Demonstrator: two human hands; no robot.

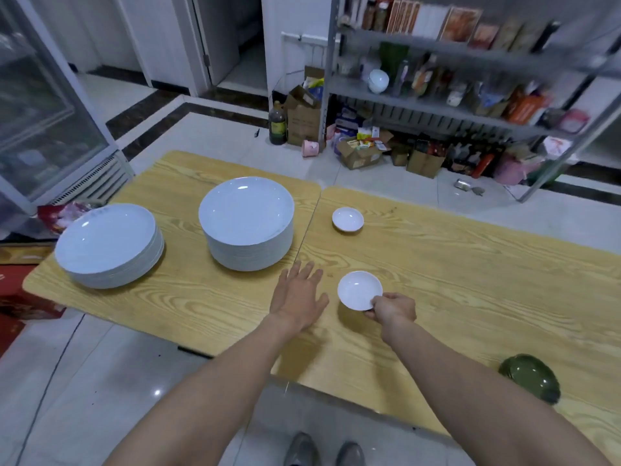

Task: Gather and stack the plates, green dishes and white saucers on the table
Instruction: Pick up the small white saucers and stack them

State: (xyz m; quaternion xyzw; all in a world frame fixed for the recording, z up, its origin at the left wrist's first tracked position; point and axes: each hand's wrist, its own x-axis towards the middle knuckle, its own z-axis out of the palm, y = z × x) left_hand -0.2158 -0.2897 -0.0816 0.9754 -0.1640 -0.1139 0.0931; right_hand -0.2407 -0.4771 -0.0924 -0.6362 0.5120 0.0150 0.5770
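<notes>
Head view: right hand (391,309) pinches the rim of a small round white ceramic saucer (359,289) at table centre, left hand (299,297) flat and empty; advise carrying it level toward the second white saucer (348,219) at twelve o'clock and seating it concentrically.

Restaurant back room — plate stacks (247,227), stocked shelves (453,105), glass-door fridge (43,112)

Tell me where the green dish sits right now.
The green dish sits at the lower right of the head view, near the table's near edge, well right of the right hand holding a white saucer.
</notes>
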